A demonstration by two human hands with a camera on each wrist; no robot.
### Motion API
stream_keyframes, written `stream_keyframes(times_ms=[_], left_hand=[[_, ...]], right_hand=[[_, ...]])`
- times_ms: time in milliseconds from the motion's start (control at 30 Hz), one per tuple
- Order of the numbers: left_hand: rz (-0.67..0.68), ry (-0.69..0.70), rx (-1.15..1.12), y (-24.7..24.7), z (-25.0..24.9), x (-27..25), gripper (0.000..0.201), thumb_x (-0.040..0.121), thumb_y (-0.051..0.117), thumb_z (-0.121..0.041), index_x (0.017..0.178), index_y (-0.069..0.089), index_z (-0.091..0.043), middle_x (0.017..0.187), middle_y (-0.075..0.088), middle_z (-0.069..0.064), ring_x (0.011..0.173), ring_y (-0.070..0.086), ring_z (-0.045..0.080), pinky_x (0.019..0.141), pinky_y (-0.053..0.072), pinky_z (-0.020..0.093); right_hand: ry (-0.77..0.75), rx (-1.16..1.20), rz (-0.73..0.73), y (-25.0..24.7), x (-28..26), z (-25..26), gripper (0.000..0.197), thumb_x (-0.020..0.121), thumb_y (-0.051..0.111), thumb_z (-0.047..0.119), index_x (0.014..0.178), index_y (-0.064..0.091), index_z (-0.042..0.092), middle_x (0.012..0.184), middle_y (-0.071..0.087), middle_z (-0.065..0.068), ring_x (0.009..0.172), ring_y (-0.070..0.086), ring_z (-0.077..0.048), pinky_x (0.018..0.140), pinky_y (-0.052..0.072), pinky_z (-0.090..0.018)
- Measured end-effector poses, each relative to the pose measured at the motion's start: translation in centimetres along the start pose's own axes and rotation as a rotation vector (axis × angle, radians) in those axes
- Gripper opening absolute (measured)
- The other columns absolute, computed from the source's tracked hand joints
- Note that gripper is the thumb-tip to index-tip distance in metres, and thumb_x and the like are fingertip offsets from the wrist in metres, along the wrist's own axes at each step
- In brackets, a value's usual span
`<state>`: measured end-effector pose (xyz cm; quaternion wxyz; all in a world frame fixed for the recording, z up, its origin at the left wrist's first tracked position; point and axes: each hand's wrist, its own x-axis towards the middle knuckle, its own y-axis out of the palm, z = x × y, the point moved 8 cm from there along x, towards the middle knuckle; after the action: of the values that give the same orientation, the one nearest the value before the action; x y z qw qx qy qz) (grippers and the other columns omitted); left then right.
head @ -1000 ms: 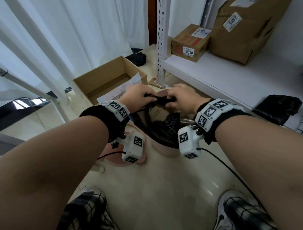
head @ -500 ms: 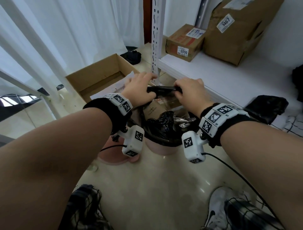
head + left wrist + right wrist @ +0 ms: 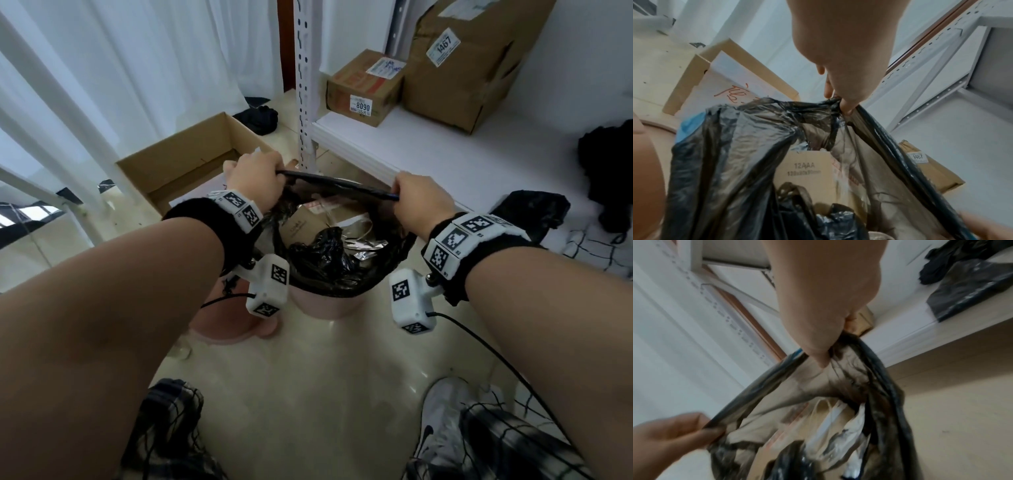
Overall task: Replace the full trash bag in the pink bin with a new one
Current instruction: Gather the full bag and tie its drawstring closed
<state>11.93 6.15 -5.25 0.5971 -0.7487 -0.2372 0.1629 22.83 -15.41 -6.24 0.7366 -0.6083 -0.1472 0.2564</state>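
Gripping the black trash bag [image 3: 346, 270] rim at frame centre, left hand [image 3: 255, 178] and right hand [image 3: 423, 202] each bunch it in curled fingers above the pink bin [image 3: 325, 305].

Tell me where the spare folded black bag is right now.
In the head view, the folded black bag lies on the white shelf at right, just beyond the right hand, with dark clothing behind it.
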Motion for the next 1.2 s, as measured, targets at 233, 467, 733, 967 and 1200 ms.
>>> stream_keyframes(times_ms=[233, 467, 733, 967, 1200], left_hand=[[0.011, 0.049, 0.011, 0.7, -0.9, -1.1, 0.048, 0.085, 0.058, -0.031, 0.129, 0.042, -0.02, 0.133, 0.044, 0.009, 0.125, 0.039, 0.032, 0.103, 0.029, 0.047], [0.004, 0.178, 0.046, -0.7, -3.5, -2.7, 0.057, 0.086, 0.058, -0.04, 0.135, 0.038, -0.02, 0.136, 0.042, 0.01, 0.128, 0.037, 0.034, 0.106, 0.028, 0.049], [0.046, 0.293, 0.069, -1.3, -6.0, -4.4, 0.054, 0.086, 0.058, -0.038, 0.134, 0.04, -0.018, 0.134, 0.042, 0.012, 0.126, 0.038, 0.034, 0.105, 0.029, 0.048], [0.075, 0.5, -0.026, -1.1, -9.0, -7.3, 0.054, 0.088, 0.053, -0.05, 0.132, 0.044, -0.019, 0.132, 0.042, 0.007, 0.124, 0.041, 0.027, 0.106, 0.032, 0.047], [0.251, 0.449, -0.004, 1.8, -12.2, -8.5, 0.061, 0.079, 0.053, -0.064, 0.113, 0.051, -0.014, 0.112, 0.06, 0.005, 0.098, 0.061, 0.026, 0.086, 0.05, 0.042]], right_hand=[[0.057, 0.139, 0.313, 3.0, -1.7, -2.6, 0.033, 0.089, 0.058, 0.029, 0.099, 0.065, -0.001, 0.085, 0.064, -0.018, 0.078, 0.063, -0.031, 0.07, 0.052, -0.038], [0.021, 0.363, -0.192, -3.3, -2.3, -0.8, 0.01, 0.087, 0.055, 0.011, 0.086, 0.045, 0.011, 0.088, 0.048, -0.008, 0.082, 0.045, -0.022, 0.065, 0.026, -0.022], [0.236, 0.392, 0.161, -0.4, -3.9, -1.6, 0.078, 0.078, 0.071, 0.026, 0.137, 0.024, 0.006, 0.116, 0.054, -0.016, 0.102, 0.059, -0.035, 0.085, 0.054, -0.048], [0.22, 0.78, -0.166, -3.4, -2.7, -0.9, 0.037, 0.081, 0.049, -0.006, 0.113, 0.046, 0.013, 0.114, 0.053, -0.016, 0.099, 0.059, -0.033, 0.061, 0.059, -0.036], [0.081, 0.843, -0.279, -4.1, -2.4, 0.3, 0.034, 0.081, 0.038, -0.012, 0.068, 0.055, 0.014, 0.102, 0.053, -0.011, 0.093, 0.062, -0.033, 0.063, 0.061, -0.035]])
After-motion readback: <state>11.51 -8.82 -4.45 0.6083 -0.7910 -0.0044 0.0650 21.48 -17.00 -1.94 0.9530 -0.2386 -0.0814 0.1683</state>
